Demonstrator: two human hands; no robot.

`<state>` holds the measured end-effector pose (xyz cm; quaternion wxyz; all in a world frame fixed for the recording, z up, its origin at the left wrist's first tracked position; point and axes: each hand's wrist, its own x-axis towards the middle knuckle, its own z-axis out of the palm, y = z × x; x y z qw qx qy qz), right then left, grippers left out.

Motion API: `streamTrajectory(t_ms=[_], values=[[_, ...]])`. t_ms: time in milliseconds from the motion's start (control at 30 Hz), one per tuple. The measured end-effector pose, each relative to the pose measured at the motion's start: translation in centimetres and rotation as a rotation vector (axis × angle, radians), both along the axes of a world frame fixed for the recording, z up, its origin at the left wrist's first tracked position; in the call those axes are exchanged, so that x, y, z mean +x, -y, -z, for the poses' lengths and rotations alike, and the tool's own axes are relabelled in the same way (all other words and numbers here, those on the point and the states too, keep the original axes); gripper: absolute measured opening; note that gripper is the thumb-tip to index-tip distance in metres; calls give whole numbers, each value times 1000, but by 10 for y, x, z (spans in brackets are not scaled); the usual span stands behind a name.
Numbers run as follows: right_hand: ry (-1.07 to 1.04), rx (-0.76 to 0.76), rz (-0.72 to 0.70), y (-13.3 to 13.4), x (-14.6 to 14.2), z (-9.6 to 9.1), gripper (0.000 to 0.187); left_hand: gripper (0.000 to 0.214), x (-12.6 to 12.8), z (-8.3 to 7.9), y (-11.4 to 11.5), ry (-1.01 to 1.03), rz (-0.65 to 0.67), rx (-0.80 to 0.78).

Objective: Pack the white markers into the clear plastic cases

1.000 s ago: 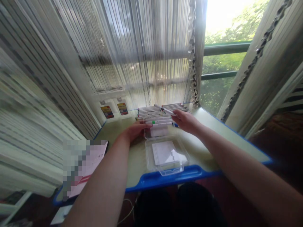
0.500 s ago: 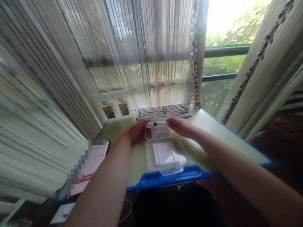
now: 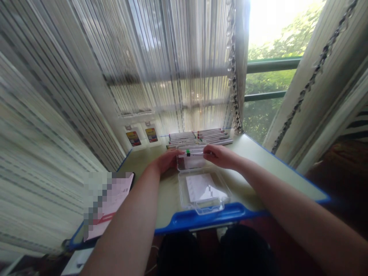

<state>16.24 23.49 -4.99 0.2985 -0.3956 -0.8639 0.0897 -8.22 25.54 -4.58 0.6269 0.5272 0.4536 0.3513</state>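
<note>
A clear plastic case lies open on the table, with its lid half towards me and a white sheet inside that half. White markers, one with a green cap and one with a black cap, lie level over the far half. My right hand is closed, its fingertips pinching the right end of the markers. My left hand is at the left wall of the far half, thumb by the markers' left end and fingers curled outside the case. Its exact grip is partly hidden.
Rows of white markers with dark and red ends lie at the table's back. Two clear packages with labels stand at the back left. A pink calendar-like sheet lies left. The table has a blue rim; curtains hang behind.
The markers with green and black caps sit slightly lower, nearer the case. My right hand's fingers have curled in more. My left hand stays at the case's left side.
</note>
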Motion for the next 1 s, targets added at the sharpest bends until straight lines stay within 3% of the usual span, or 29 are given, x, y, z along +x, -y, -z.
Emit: streamTrajectory(t_ms=[267, 567, 1000], values=[[-17, -20, -32, -3, 1, 4, 16, 22, 1, -3, 7, 24, 6, 25], [-53, 165, -91, -6, 1, 2, 13, 11, 1, -4, 7, -26, 24, 39], [-32, 109, -44, -9, 3, 7, 8, 30, 0, -2, 6, 13, 76, 79]])
